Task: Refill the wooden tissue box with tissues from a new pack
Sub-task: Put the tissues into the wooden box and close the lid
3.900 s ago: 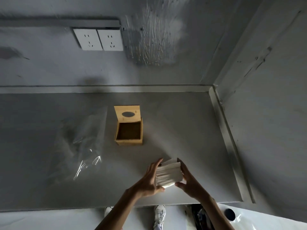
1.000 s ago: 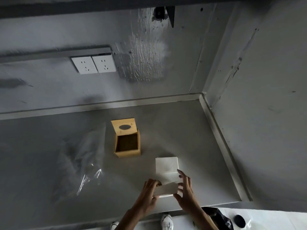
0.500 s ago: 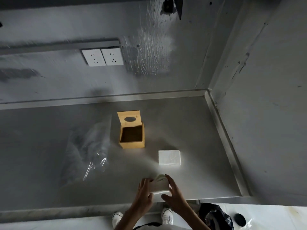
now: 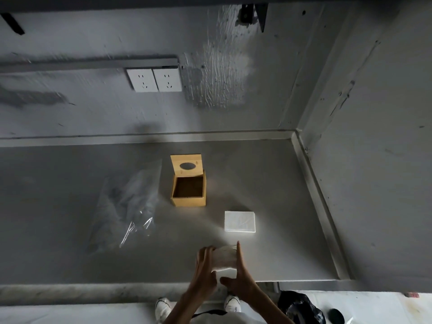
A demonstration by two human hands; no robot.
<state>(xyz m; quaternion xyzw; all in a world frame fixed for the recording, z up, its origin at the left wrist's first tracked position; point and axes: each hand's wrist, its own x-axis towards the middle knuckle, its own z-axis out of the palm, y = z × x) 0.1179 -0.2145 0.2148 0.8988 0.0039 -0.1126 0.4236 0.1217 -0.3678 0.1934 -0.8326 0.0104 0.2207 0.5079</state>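
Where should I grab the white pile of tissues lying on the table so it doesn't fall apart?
Take the flat tissue stack by its two opposite side edges, coming down from above, probably one hand on each side. It lies flat on the counter with clear space all round, so squeezing the sides should keep the loose sheets together. The open wooden box stands close by.

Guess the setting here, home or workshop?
Likely a bare utility room or workshop corner, not a lived-in home: rough grey plastered wall with a double socket, a plain grey counter set into the corner, and a protective sheet on the floor.
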